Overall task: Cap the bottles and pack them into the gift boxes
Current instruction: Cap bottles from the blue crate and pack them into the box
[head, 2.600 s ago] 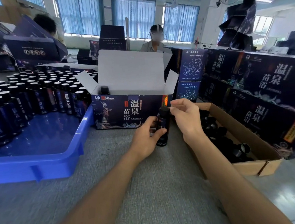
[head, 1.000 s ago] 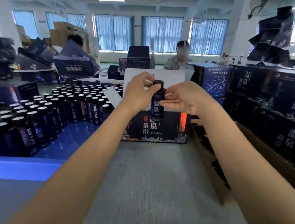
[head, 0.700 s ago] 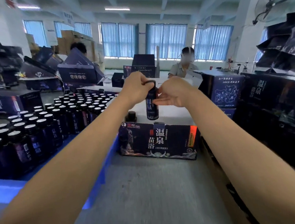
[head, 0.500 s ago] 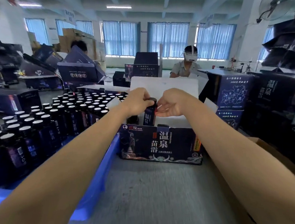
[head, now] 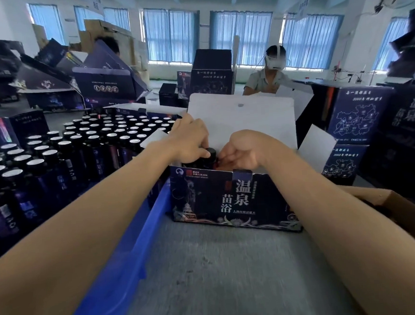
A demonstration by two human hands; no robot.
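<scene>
lowering a capped bottle (head: 211, 153) into the open gift box (head: 232, 200), the person has both hands down between the box's front wall and its raised white lid flap (head: 243, 119). the left hand (head: 192, 139) has its grip curled over the bottle's black cap, fingers wrapped round the top from above. the right hand (head: 245, 151) is curled just beside the bottle on its right. its fingertips are hidden, so one cannot tell whether that grip pinches the bottle or only steadies it. the bottle stands upright toward the left end of the box, with its cap just above the rim, and it looks almost seated. a second dark top seems to sit just left of it, though it is too shadowed to be sure.

as a judgement, the task is far from finished. this box has its lid up, and how full it is cannot be seen. the blue tray (head: 143, 239) beside it on the desk (head: 223, 275) carries many rows of silver-topped bottles (head: 89, 146) that look not yet capped. closed boxes (head: 357, 120) stacked at the right suggest some are already packed. a brown carton (head: 399, 207) lies at the right edge, its contents unreadable. what is left is to release this bottle, cap the rest, then fill and close the box.
</scene>
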